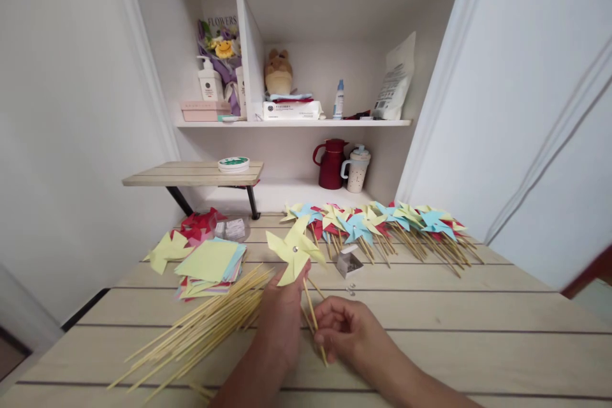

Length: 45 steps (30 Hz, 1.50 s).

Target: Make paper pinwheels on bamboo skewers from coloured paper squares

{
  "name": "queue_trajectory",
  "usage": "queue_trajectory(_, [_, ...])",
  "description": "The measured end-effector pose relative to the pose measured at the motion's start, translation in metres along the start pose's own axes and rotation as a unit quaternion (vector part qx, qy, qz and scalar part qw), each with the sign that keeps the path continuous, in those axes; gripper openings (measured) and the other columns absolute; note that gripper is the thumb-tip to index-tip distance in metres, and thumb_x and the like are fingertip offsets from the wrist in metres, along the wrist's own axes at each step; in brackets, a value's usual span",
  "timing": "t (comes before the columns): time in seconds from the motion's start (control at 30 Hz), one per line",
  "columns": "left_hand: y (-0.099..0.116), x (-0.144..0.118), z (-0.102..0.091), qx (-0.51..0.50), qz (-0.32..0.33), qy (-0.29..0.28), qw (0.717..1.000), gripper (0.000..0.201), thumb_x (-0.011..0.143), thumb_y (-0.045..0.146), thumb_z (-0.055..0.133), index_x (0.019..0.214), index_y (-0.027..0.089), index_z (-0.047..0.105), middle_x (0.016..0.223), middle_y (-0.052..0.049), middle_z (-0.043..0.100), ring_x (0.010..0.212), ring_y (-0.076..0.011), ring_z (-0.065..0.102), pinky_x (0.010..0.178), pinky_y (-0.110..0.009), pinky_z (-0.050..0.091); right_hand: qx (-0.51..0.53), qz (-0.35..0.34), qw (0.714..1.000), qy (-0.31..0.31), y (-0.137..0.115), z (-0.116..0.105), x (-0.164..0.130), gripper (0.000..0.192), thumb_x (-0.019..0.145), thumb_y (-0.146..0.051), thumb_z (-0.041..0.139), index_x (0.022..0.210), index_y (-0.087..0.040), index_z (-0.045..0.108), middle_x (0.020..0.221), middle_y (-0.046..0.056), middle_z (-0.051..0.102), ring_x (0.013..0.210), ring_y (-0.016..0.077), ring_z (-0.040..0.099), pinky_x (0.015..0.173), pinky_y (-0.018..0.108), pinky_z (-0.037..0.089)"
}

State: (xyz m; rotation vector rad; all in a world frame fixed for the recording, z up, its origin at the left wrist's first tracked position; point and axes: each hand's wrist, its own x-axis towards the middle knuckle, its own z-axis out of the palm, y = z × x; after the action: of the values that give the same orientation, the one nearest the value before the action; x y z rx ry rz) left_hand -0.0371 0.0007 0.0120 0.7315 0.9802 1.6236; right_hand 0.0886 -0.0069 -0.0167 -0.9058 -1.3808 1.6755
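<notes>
A pale yellow paper pinwheel (288,259) with a shiny pin at its centre stands in front of me, near the middle of the table. My left hand (280,312) grips it from behind, just under the blades, and the blades hide part of the fingers. Its thin wooden stick (313,319) slants down to the right. Around the stick's lower part, the curled fingers of my right hand (348,329) are closed. Left of my left hand lies a loose bundle of bare sticks (205,322).
Finished pinwheels (354,227) lie in a row at the back right. A small clear box (349,261) and several pins (350,290) are nearby. Paper squares (208,261) and a folded yellow piece (167,251) lie left. A small raised stand (191,173) is behind them.
</notes>
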Motion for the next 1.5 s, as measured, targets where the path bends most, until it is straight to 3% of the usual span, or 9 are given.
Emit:
queue_trajectory(0.13, [-0.002,0.005,-0.005,-0.010,0.001,-0.018,1.000,0.030,0.060,0.032,0.083,0.084,0.016,0.075,0.088,-0.006,0.075,0.093,-0.0223,0.066,0.089,-0.033,0.047,-0.017,-0.002,1.000,0.013,0.002,-0.002,0.003,0.020,0.060,-0.031,0.073,0.067,-0.017,0.060,0.053,-0.004,0.056,0.045,0.0084,0.047,0.046,0.023,0.041])
queue_trajectory(0.27, [-0.005,0.010,-0.010,0.008,0.005,-0.033,0.999,0.037,0.061,0.031,0.084,0.093,0.016,0.074,0.096,-0.008,0.075,0.090,-0.0199,0.066,0.091,-0.033,0.045,-0.036,-0.022,0.999,0.028,-0.003,-0.003,0.003,0.018,0.062,-0.030,0.070,0.071,-0.017,0.061,0.054,-0.005,0.055,0.046,0.0083,0.047,0.047,0.023,0.040])
queue_trajectory(0.53, [-0.013,0.010,-0.014,0.096,0.030,-0.070,0.992,0.045,0.061,0.032,0.084,0.101,0.015,0.070,0.104,-0.011,0.072,0.095,-0.0205,0.066,0.089,-0.032,0.047,-0.031,-0.047,0.996,0.065,-0.010,-0.015,0.010,0.022,0.062,-0.031,0.072,0.074,-0.017,0.060,0.053,-0.007,0.054,0.044,0.0076,0.047,0.047,0.023,0.038])
queue_trajectory(0.63, [-0.015,0.014,-0.019,0.119,0.047,-0.073,0.989,0.048,0.065,0.041,0.081,0.103,0.014,0.068,0.096,-0.011,0.073,0.084,-0.0191,0.067,0.082,-0.031,0.049,-0.027,-0.053,0.996,0.067,-0.007,-0.016,0.013,0.022,0.062,-0.030,0.072,0.073,-0.016,0.060,0.051,-0.007,0.053,0.043,0.0077,0.047,0.046,0.023,0.038])
queue_trajectory(0.8, [-0.012,0.016,-0.026,0.138,0.105,-0.050,0.984,0.044,0.066,0.050,0.078,0.091,0.016,0.064,0.080,-0.003,0.068,0.067,-0.0137,0.060,0.070,-0.026,0.047,-0.036,-0.068,0.994,0.076,-0.006,-0.017,0.014,0.019,0.062,-0.028,0.070,0.072,-0.017,0.058,0.051,-0.007,0.053,0.042,0.0073,0.046,0.045,0.022,0.036])
queue_trajectory(1.0, [-0.009,0.010,-0.023,0.153,0.118,-0.111,0.975,0.058,0.071,0.073,0.059,0.084,0.016,0.062,0.064,0.000,0.061,0.051,-0.0128,0.053,0.054,-0.026,0.042,-0.044,-0.080,0.993,0.078,-0.006,-0.025,0.015,0.018,0.064,-0.028,0.069,0.073,-0.018,0.057,0.052,-0.008,0.051,0.042,0.0083,0.048,0.045,0.023,0.037])
queue_trajectory(1.2, [-0.013,0.011,-0.025,0.169,0.098,-0.142,0.970,0.055,0.076,0.069,0.056,0.084,0.015,0.062,0.055,0.002,0.056,0.044,-0.0107,0.046,0.048,-0.024,0.036,-0.049,-0.074,0.994,0.055,-0.003,-0.023,0.013,0.016,0.061,-0.023,0.065,0.074,-0.017,0.058,0.055,-0.006,0.058,0.040,0.0079,0.049,0.044,0.022,0.036])
queue_trajectory(1.5, [-0.012,0.016,-0.029,0.178,0.090,-0.121,0.972,0.049,0.075,0.065,0.061,0.072,0.016,0.062,0.049,0.003,0.050,0.042,-0.0088,0.040,0.043,-0.022,0.030,-0.052,-0.067,0.996,0.043,-0.006,-0.023,0.011,0.017,0.061,-0.025,0.067,0.073,-0.017,0.059,0.053,-0.007,0.057,0.040,0.0081,0.049,0.044,0.022,0.037])
